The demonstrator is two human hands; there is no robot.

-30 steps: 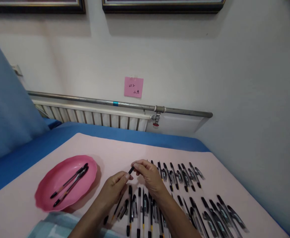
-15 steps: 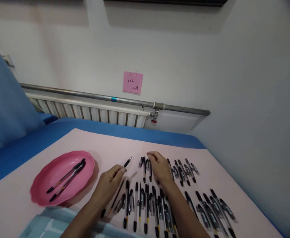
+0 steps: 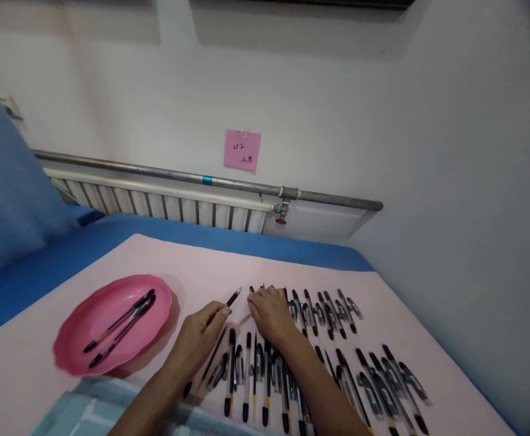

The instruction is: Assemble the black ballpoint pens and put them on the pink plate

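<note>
the left hand (image 3: 204,333) is closed around an uncapped pen (image 3: 234,296), pinching it between thumb and fingers. the pen's long axis slants from near left to far right, with its pale, pointed tip aimed far and right; its back end is hidden inside the grip. it is over the pink cloth (image 3: 192,260), between the pink scalloped dish (image 3: 65,339) on the left and the far row of pens (image 3: 311,312) on the right.

the right hand (image 3: 269,312) is palm-down at the left end of that far row, its fingers curled and narrow; i cannot tell whether they hold anything.

a near row of pens (image 3: 246,381) lies below both hands, mostly running near to far, with clear caps (image 3: 369,396) among them. two black pens (image 3: 122,324) lie side by side in the dish, slanting from near left to far right. a light-blue towel (image 3: 83,409) lies at the near left, just beside the dish.
</note>
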